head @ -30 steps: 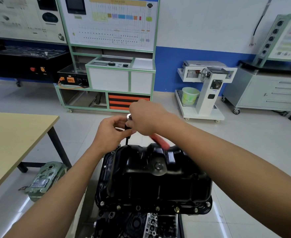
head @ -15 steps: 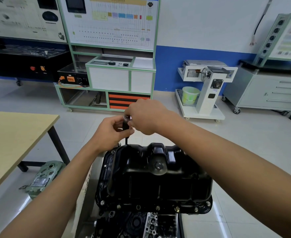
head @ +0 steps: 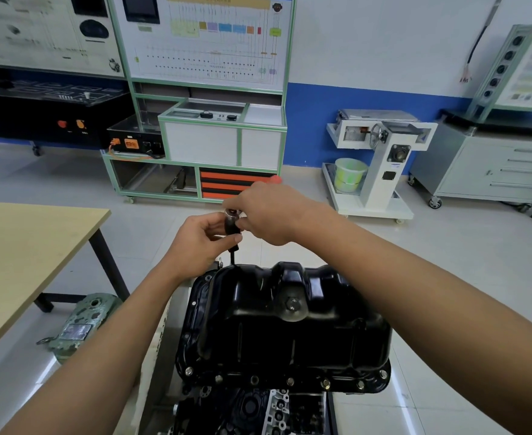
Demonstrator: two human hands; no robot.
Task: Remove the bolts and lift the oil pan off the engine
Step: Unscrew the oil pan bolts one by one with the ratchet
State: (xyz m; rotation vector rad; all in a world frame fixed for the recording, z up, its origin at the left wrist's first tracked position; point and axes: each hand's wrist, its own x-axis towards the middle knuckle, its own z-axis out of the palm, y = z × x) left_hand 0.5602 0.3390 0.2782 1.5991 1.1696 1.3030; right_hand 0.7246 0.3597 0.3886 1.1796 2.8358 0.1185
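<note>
My two bare hands meet above the far left corner of a glossy black oil pan [head: 290, 334]. My left hand [head: 197, 244] curls its fingers and thumb round the dark upper end of a socket wrench [head: 231, 223]. The wrench's thin black shaft drops straight down to the pan's far flange. My right hand [head: 271, 215] is closed over the top of the same wrench — the tip of its red handle [head: 274, 179] pokes out beyond my knuckles. The pan sits on the engine [head: 252, 412] directly in front of me, deep side up, with a drain plug [head: 291, 304] on its raised middle. A row of bolts [head: 253, 379] shows in the near flange. Left of the engine, on the floor, lies a green metal casting [head: 82, 321].
</note>
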